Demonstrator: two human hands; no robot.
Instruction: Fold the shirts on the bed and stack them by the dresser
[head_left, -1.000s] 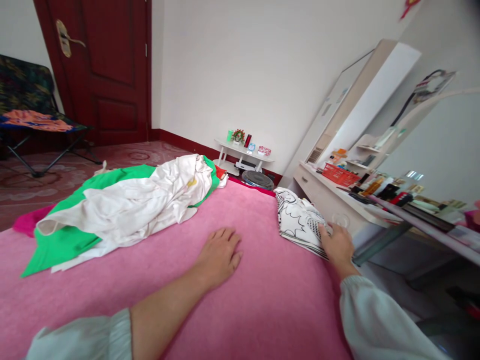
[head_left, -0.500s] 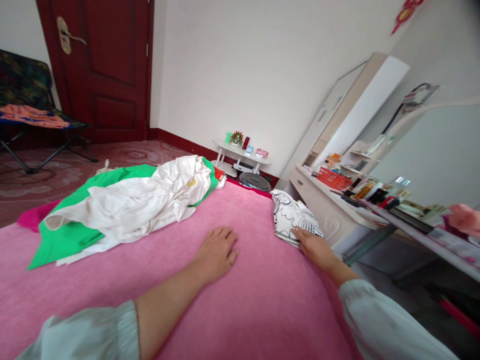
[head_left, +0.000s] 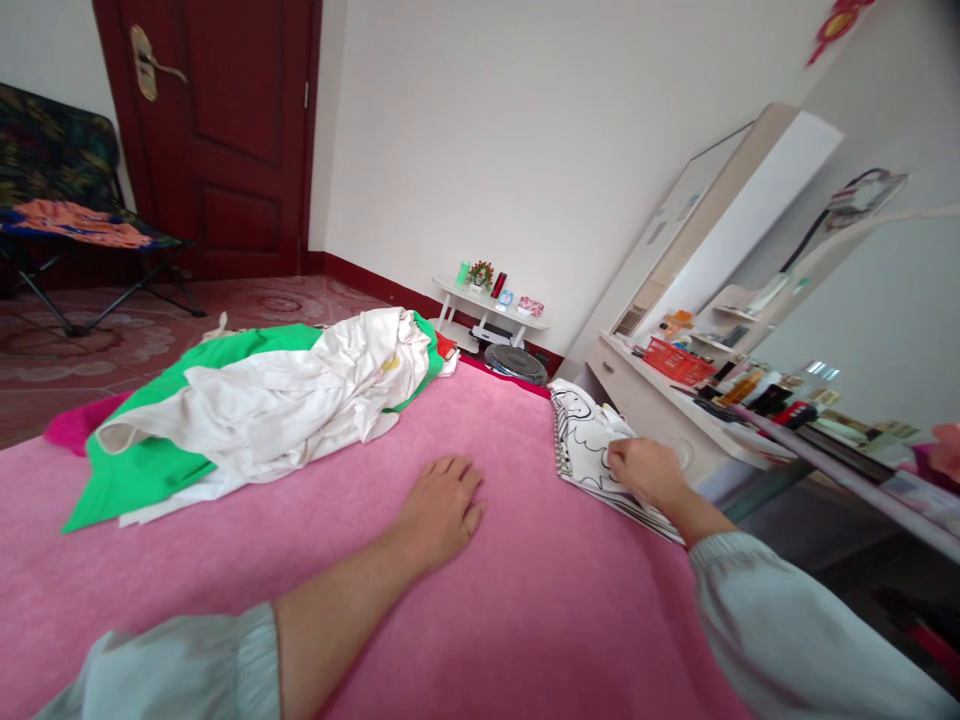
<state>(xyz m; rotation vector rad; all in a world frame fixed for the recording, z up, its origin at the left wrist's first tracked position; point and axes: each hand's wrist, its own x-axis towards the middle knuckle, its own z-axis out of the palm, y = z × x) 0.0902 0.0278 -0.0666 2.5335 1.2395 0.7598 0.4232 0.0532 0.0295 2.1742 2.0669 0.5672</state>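
My left hand [head_left: 446, 508] lies flat on the pink bed cover [head_left: 480, 620], fingers stretched out, holding nothing. At the bed's right edge, my right hand [head_left: 646, 470] is closed in a pinch on a white cloth with black line drawings [head_left: 585, 435]. That cloth lies folded, with stacked edges showing along its near side; the exact spot my fingertips grip is hidden. Left of my hands, a crumpled white garment [head_left: 300, 390] rests over a green cloth [head_left: 150, 480], and some magenta fabric [head_left: 82, 422] sticks out beneath them.
To the right stands a white dressing table [head_left: 675, 400] with a red basket [head_left: 679, 360], bottles and a mirror. Beyond the bed are a low white shelf table [head_left: 487, 300] and a round dark lid [head_left: 516, 362]. A folding chair [head_left: 67, 220] stands by the red door [head_left: 232, 150].
My right hand has shifted slightly up and right and closed into a pinch. The printed cloth now spreads farther toward me along the bed edge. My left hand stays in place.
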